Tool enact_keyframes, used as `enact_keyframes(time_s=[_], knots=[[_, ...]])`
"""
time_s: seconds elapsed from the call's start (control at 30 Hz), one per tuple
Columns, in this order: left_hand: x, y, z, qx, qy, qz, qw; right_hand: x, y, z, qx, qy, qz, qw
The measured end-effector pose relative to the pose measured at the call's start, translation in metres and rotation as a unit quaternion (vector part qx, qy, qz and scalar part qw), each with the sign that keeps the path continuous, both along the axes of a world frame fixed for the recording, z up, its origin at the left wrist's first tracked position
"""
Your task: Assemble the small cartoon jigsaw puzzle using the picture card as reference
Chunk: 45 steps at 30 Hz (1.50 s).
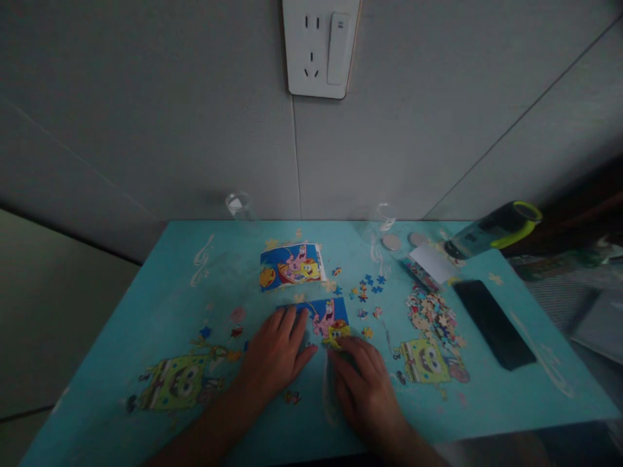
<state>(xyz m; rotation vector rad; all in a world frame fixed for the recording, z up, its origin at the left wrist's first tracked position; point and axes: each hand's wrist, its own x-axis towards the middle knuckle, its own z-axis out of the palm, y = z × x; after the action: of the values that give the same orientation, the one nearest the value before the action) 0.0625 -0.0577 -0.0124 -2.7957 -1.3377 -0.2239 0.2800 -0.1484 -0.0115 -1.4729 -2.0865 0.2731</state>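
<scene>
A partly assembled jigsaw puzzle lies on the table, showing a pink starfish and a yellow sponge figure on blue. My left hand rests over its left part, fingers stretched out and flat, hiding that side. At the lower right edge, by the yellow figure, my right hand has its fingers curled and pressed together; whatever they grip is hidden. Above the puzzle is a printed reference picture of the same scene. Loose blue puzzle pieces are scattered to its right, and a few more pieces lie below my left hand.
A heap of puzzle pieces sits at the right, beside a black phone. Behind it are a white card, a tilted bottle and two round lids. Clear cups stand against the wall under a socket.
</scene>
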Motion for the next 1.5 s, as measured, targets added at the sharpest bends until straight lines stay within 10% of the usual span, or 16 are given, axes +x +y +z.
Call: enact_keyframes(time_s=[1.23,1.5], knots=[[0.015,0.017,0.019,0.019,-0.018,-0.039,0.999,-0.014,0.011,0.005,0.012,-0.039,-0.015,0.999],[-0.021,-0.032,0.043,-0.018,-0.088,0.009,0.996,0.002,0.01,-0.009,0.08,0.002,0.044,0.996]])
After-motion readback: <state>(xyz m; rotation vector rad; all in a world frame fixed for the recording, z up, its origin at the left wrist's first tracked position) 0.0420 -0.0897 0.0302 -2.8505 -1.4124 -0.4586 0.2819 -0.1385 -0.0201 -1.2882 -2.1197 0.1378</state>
